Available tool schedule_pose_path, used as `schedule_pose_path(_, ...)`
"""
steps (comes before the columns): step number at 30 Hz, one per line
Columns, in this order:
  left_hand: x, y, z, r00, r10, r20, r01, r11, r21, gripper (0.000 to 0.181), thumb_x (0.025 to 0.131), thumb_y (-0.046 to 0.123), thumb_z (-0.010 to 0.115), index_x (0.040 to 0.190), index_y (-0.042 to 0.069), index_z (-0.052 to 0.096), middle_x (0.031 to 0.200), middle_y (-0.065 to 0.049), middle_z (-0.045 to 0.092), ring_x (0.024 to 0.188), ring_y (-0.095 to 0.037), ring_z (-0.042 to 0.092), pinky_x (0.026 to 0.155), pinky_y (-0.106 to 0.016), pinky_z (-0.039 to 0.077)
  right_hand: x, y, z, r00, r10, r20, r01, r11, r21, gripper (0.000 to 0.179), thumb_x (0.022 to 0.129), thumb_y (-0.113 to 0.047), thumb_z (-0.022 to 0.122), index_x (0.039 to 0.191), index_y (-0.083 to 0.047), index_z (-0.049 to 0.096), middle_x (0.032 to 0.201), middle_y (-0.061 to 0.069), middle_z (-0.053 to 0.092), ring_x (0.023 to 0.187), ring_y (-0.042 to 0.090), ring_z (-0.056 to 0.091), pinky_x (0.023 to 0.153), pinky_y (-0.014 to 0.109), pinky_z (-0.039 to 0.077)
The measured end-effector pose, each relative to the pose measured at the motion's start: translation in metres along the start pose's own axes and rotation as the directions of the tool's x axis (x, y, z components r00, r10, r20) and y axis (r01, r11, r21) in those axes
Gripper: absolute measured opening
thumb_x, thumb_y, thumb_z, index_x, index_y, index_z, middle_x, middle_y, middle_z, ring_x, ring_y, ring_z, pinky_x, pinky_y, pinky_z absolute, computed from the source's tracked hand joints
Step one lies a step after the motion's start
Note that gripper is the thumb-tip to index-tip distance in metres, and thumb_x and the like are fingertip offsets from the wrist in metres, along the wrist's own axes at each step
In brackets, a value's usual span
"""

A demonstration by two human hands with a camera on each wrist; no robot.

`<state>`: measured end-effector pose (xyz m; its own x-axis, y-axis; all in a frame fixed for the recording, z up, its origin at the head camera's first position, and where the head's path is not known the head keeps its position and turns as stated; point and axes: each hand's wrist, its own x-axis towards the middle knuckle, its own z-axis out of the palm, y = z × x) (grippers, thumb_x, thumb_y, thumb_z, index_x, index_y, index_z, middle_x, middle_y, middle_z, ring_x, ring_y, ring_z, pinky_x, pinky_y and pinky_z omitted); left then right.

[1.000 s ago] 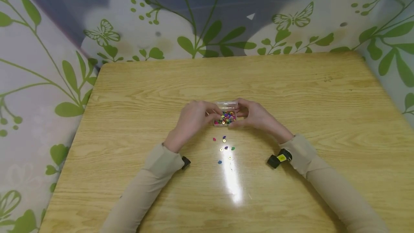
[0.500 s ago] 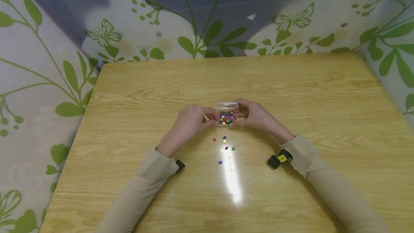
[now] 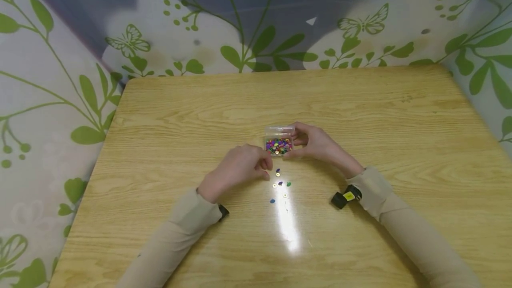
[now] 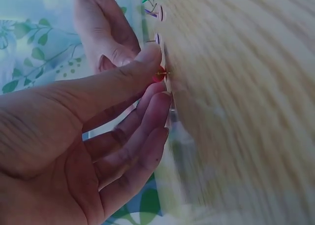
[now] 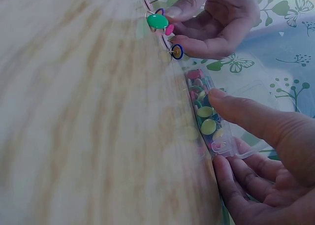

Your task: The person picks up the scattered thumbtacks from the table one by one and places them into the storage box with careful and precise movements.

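My right hand [image 3: 316,143] holds a small clear plastic box [image 3: 266,137] at its right end, thumb on the near side and fingers behind. Its hinged lid [image 3: 280,130] stands raised at the back, and colourful thumbtacks [image 5: 205,112] fill it. In front of the box, my left hand [image 3: 240,168] is low over the table, thumb and index finger apart around a pinkish-red thumbtack [image 4: 158,74]. From the right wrist, a gap shows between those fingertips and the pink tack [image 5: 170,29]. That tack is hidden in the head view.
Several loose thumbtacks lie on the wooden table [image 3: 180,114], among them a green one [image 3: 289,184], a blue one [image 3: 272,201] and a gold one [image 3: 285,195]. A leaf-patterned wall covering [image 3: 168,52] borders the table's back edge.
My left hand has left the box and come down toward the near side, to the pink tack on the table. The right hand and box have stayed put.
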<state>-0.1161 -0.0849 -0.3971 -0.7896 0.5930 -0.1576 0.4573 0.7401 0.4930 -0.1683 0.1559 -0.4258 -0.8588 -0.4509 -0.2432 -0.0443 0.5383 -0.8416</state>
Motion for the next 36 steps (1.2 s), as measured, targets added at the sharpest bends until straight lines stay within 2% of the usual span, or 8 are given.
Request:
schedule_pose_path(7,0.002,0.000,0.003,0.999,0.007,-0.037,-0.006,0.999,0.037,0.006,0.090,0.024,0.078,0.087,0.021,0.073,0.086,0.008,0.073,0.076,-0.008,0.065,0.069,-0.027,0.054,-0.001,-0.001,0.000,1.000,-0.002,0.000,0.002,1.000,0.006,0.070,0.076,-0.018,0.091,0.135,-0.009,0.055,0.126,0.017,0.061,0.119,0.038,0.062,0.102,0.048,0.052)
schedule_pose_path(14,0.001,0.001,0.002,0.998,0.000,-0.057,0.002,0.999,0.035,0.010,0.092,0.022,0.074,0.083,0.020,0.073,0.081,0.006,0.071,0.067,-0.009,0.059,0.061,-0.026,0.050,-0.002,-0.002,0.000,1.000,-0.002,-0.003,0.002,1.000,0.004,0.067,0.076,-0.019,0.091,0.133,-0.009,0.056,0.126,0.017,0.060,0.119,0.039,0.062,0.101,0.048,0.052)
schedule_pose_path(19,0.001,0.001,0.000,0.998,-0.021,-0.063,0.023,0.999,0.040,0.010,0.095,0.023,0.071,0.088,0.017,0.073,0.084,0.004,0.072,0.070,-0.009,0.061,0.066,-0.026,0.052,-0.002,-0.001,0.000,1.000,0.000,-0.002,0.000,1.000,0.006,0.067,0.076,-0.020,0.091,0.133,-0.009,0.056,0.127,0.017,0.061,0.120,0.039,0.062,0.100,0.047,0.053)
schedule_pose_path(22,0.002,0.000,-0.002,0.995,-0.030,-0.098,0.033,0.999,0.030,0.011,0.099,0.021,0.065,0.093,0.015,0.072,0.083,0.003,0.072,0.067,-0.008,0.060,0.064,-0.024,0.052,-0.001,-0.001,0.000,1.000,-0.002,-0.003,0.002,1.000,0.008,0.066,0.076,-0.019,0.091,0.131,-0.009,0.057,0.127,0.017,0.061,0.120,0.039,0.062,0.101,0.048,0.052)
schedule_pose_path(26,0.005,0.001,-0.008,0.985,-0.032,-0.171,0.033,0.999,0.002,0.012,0.102,0.019,0.062,0.097,0.012,0.070,0.078,0.003,0.069,0.059,-0.007,0.055,0.054,-0.022,0.046,0.000,0.000,0.001,1.000,-0.007,-0.006,0.007,1.000,0.000,0.064,0.076,-0.020,0.091,0.130,-0.009,0.058,0.126,0.017,0.061,0.120,0.039,0.062,0.102,0.049,0.052)
schedule_pose_path(28,0.008,0.003,-0.011,0.978,-0.033,-0.204,0.032,0.999,-0.007,0.011,0.101,0.020,0.063,0.099,0.012,0.069,0.077,0.003,0.068,0.057,-0.009,0.053,0.052,-0.022,0.043,0.000,0.000,0.001,1.000,-0.010,-0.004,0.010,1.000,-0.002,0.064,0.076,-0.019,0.090,0.130,-0.009,0.057,0.126,0.017,0.061,0.120,0.039,0.062,0.102,0.049,0.052)
schedule_pose_path(31,0.014,0.006,-0.014,0.972,-0.032,-0.233,0.028,0.999,-0.016,0.008,0.098,0.021,0.068,0.100,0.013,0.069,0.083,0.001,0.072,0.060,-0.009,0.056,0.052,-0.023,0.042,0.000,0.001,0.002,1.000,-0.013,0.000,0.013,1.000,-0.005,0.064,0.077,-0.020,0.090,0.131,-0.009,0.057,0.126,0.017,0.062,0.120,0.039,0.062,0.101,0.048,0.052)
schedule_pose_path(36,0.026,0.012,-0.014,0.969,-0.040,-0.243,0.038,0.999,-0.012,0.010,0.093,0.024,0.075,0.099,0.017,0.074,0.094,0.003,0.077,0.065,-0.009,0.061,0.055,-0.024,0.044,-0.001,0.000,0.001,1.000,-0.008,-0.004,0.008,1.000,-0.012,0.062,0.078,-0.022,0.090,0.129,-0.011,0.058,0.127,0.015,0.061,0.122,0.038,0.061,0.101,0.048,0.052)
